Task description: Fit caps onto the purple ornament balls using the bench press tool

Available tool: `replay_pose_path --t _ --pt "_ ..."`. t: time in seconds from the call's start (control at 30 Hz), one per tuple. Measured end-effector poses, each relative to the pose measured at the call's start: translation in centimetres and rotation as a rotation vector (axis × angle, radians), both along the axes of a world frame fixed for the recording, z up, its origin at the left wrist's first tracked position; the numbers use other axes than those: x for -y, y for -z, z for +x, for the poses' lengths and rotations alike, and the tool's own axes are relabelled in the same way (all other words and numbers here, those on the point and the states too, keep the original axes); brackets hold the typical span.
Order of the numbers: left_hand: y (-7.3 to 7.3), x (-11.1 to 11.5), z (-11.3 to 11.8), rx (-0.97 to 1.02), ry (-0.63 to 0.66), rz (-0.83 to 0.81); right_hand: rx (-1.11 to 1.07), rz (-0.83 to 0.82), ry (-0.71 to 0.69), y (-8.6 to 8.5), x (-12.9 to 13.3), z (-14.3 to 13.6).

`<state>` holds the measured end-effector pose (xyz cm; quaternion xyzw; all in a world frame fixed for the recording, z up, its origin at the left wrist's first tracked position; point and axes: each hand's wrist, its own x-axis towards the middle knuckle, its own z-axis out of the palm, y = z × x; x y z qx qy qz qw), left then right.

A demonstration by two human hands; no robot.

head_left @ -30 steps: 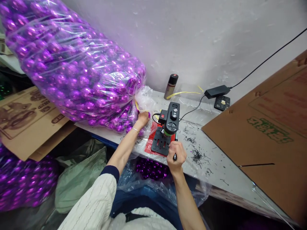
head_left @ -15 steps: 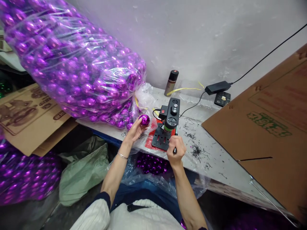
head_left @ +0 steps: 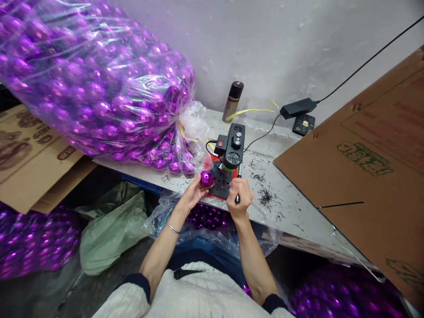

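Between the fingers of my left hand (head_left: 194, 193) is a shiny purple ball (head_left: 207, 178), held just left of a small black bench machine (head_left: 234, 148). The machine has a round vent, a silver knob and a side box with a red switch. Its slotted black base plate (head_left: 219, 187) rests on a red sheet. My right hand (head_left: 240, 197) is wrapped around a black lever handle (head_left: 237, 199) at the machine's right side. Below the table edge, an open clear plastic bag (head_left: 159, 221) contains more purple balls (head_left: 207, 216).
A large clear bag of purple balls (head_left: 109, 101) lies at the left. Behind the machine stand a spray can (head_left: 233, 101) and a power adapter (head_left: 298, 108) with its cable. Black shavings (head_left: 265, 196) litter the table; a cardboard box (head_left: 374, 163) leans at right.
My left hand has brought the purple ball closer to the machine's base plate, toward me and to the right. My right hand stays on the lever handle. The camera view has shifted slightly.
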<state>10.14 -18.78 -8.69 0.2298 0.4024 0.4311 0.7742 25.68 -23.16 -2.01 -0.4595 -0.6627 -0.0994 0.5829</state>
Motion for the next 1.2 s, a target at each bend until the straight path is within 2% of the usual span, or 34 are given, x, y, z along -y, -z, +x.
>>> replay_pose_path --t 0.1,0.2,0.33,0.47,0.57,0.73,0.83,1.03,1.2 --pt "0.2 -0.2 -0.3 -0.025 -0.011 -0.035 0.01 0.0 0.004 -0.1 0.1 0.0" --pt "0.1 -0.1 -0.3 -0.058 -0.079 0.021 0.019 0.001 0.007 -0.6 0.1 0.1" --pt "0.0 -0.3 0.6 -0.081 -0.14 0.128 0.018 -0.017 0.02 -2.3 -0.1 0.3" --pt "0.4 -1.0 2.3 -0.232 -0.184 0.215 0.011 -0.06 0.05 -4.4 -0.6 0.5" --pt "0.9 -1.3 3.3 -0.382 -0.191 0.332 0.001 -0.07 0.045 -5.1 -0.8 0.6" --pt "1.3 -1.0 3.6 -0.641 -0.096 0.55 0.008 -0.067 0.031 -4.9 -0.7 0.7" --pt "1.7 -0.8 3.4 -0.779 -0.096 0.7 0.024 -0.071 0.024 -4.7 -0.5 0.7" --pt "2.6 -1.2 3.8 -0.885 -0.128 0.963 0.039 -0.065 0.022 -4.3 -0.3 0.8" --pt "3.0 -1.1 3.7 -0.954 -0.051 1.047 0.024 -0.086 0.019 -3.9 -0.2 0.8"
